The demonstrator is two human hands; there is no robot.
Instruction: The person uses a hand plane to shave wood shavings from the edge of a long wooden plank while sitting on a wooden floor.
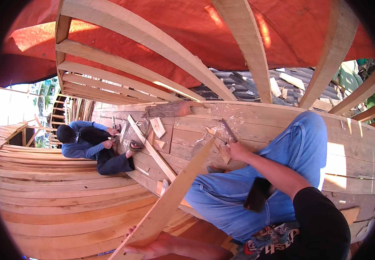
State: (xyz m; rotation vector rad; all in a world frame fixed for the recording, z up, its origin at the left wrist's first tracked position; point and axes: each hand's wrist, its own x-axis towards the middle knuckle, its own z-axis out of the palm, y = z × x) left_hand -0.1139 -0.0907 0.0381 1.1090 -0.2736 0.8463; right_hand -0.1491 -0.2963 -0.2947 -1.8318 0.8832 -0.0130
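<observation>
A long, flat wooden board (pixel 176 193) slants up from the lower edge, its narrow end near my right hand. My left hand (pixel 155 246) is closed round the board's lower part, fingers on one edge and thumb on the other. Out over the deck, my right hand (pixel 238 151) grips a hand tool (pixel 228 131) with a dark, bar-like head; its exact kind is unclear. Beside that tool lie a thin piece of wood (pixel 222 151) and scattered shavings. Whether the board's tip touches the tool I cannot tell.
Another person (pixel 81 141) sits on the left, working with both hands. A long wood strip (pixel 150 149) and offcuts (pixel 157 127) lie on the plank deck (pixel 196 125). Curved timber ribs (pixel 248 43) rise beyond, before a red tarp (pixel 174 26). A phone (pixel 257 195) rests on my lap.
</observation>
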